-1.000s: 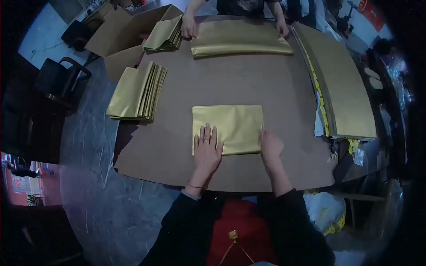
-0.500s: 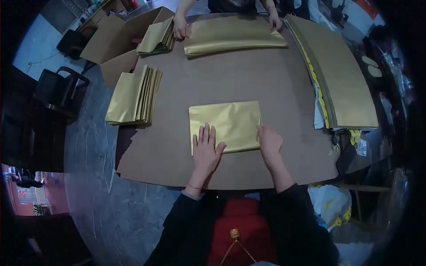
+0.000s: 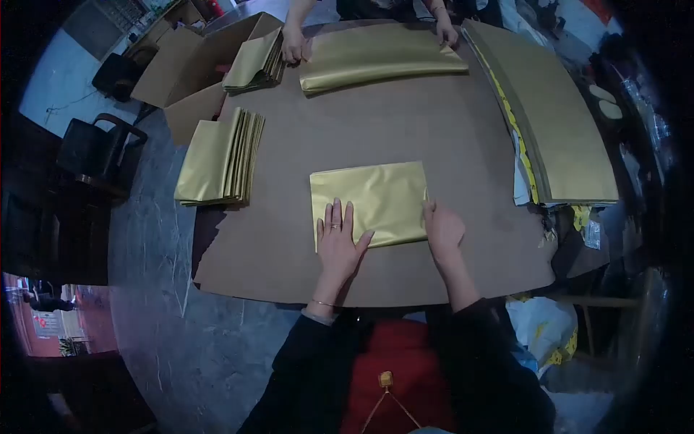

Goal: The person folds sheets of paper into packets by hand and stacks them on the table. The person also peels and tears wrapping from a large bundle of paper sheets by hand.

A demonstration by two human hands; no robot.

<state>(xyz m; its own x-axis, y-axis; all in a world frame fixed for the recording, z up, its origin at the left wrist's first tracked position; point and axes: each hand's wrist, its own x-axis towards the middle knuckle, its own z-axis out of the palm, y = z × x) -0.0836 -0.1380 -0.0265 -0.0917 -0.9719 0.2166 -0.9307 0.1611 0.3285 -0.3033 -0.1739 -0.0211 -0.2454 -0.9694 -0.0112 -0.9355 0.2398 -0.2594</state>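
A folded gold sheet [image 3: 379, 189] lies flat on the brown table covering in front of me. My left hand [image 3: 340, 242], with a ring on one finger, presses flat on its lower left part, fingers spread. At the sheet's right edge, the curled fingers of my right hand [image 3: 444, 228] pinch the side; the fingertips are partly hidden. To the left stands a stack of folded gold sheets [image 3: 210, 163], leaning against one another.
Across the table, another person's hands [image 3: 294, 45] hold a larger folded gold sheet [image 3: 383, 61]. Beside it lies a second folded stack [image 3: 251, 64], near an open cardboard box [image 3: 184, 79]. A tall pile of flat gold sheets [image 3: 557, 123] runs along the right edge.
Both hands keep their places on the folded sheet, with hardly any movement. The whole view has shifted slightly.
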